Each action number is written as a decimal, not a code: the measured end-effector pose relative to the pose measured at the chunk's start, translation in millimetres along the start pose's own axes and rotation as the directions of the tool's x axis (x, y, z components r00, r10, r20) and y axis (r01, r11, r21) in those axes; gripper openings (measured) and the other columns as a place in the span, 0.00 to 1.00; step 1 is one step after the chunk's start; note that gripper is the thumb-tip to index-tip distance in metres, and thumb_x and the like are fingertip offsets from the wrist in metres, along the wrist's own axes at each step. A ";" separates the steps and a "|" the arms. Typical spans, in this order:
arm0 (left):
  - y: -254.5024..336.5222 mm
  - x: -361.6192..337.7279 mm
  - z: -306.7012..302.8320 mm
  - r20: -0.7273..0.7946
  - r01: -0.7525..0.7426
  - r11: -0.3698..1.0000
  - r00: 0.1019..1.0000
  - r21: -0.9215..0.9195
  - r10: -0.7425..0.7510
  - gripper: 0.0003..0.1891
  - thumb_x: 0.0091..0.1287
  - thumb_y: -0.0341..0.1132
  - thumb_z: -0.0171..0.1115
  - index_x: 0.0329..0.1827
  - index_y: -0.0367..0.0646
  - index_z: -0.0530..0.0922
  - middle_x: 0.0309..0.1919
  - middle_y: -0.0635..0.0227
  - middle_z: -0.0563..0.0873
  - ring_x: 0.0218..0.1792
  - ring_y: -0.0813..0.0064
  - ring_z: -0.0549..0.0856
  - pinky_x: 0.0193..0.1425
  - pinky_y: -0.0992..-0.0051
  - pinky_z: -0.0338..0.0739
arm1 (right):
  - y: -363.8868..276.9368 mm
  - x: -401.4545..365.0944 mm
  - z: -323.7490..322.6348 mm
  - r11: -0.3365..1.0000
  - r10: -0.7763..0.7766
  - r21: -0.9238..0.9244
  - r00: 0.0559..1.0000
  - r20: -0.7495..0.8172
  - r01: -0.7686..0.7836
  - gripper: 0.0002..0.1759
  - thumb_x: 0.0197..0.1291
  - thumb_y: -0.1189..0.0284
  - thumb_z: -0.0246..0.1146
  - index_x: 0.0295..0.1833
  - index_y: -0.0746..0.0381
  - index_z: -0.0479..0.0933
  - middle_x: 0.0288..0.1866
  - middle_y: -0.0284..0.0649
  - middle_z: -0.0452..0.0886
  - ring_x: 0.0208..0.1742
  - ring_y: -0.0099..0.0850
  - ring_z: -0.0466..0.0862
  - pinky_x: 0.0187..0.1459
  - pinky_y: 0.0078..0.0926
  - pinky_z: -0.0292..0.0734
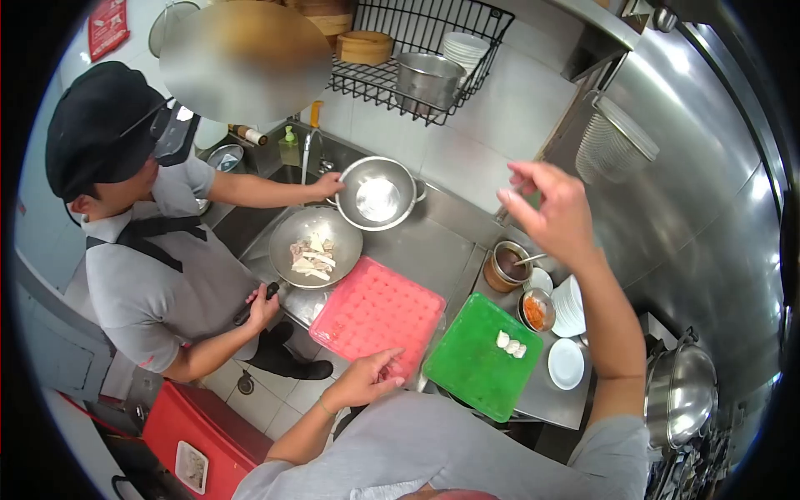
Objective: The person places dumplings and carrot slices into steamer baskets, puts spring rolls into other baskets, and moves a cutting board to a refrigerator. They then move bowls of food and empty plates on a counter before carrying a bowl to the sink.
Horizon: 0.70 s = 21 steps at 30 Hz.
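Observation:
My left hand (367, 382) is at the near edge of a pink-red plastic tray (392, 304) patterned with rows of round shapes. Its fingers are apart and nothing is in them. Raised over the right side of the counter, my right hand (554, 208) has loosely bent fingers with a gap to the thumb, and no object shows in it. Below it lies a green cutting board (467, 358) with several small white pieces (511, 344) on it. Beside the board are a small bowl of orange bits (535, 310) and a metal pot of brown liquid (508, 265).
To the left, a person (167, 267) holds a frying pan (287, 242) with pale strips and a metal colander-like bowl (377, 193). White dishes (567, 363) stand at the right. A wire rack (375, 79) hangs above; a red bin (200, 425) stands lower left.

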<state>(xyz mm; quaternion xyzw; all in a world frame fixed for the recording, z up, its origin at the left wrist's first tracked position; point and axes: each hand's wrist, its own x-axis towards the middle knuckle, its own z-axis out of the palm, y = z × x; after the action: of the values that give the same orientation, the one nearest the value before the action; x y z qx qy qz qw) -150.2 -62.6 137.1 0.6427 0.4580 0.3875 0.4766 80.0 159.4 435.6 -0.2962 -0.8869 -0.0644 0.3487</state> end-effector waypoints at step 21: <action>-50.6 -174.9 -14.7 -0.484 0.336 0.889 0.749 -0.312 -0.453 0.31 0.69 0.34 0.73 0.73 0.34 0.73 0.38 0.72 0.88 0.32 0.88 0.80 0.38 0.82 0.77 | 12.5 409.9 280.2 0.902 0.232 -0.423 0.927 0.295 -0.091 0.23 0.57 0.67 0.70 0.59 0.61 0.87 0.64 0.48 0.86 0.66 0.46 0.85 0.65 0.43 0.81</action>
<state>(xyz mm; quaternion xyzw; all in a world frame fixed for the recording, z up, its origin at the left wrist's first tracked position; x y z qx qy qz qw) -224.1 -220.0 81.0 0.3410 0.6574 0.4886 0.4613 -313.8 456.4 493.9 -0.4415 -0.8730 -0.1636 0.1272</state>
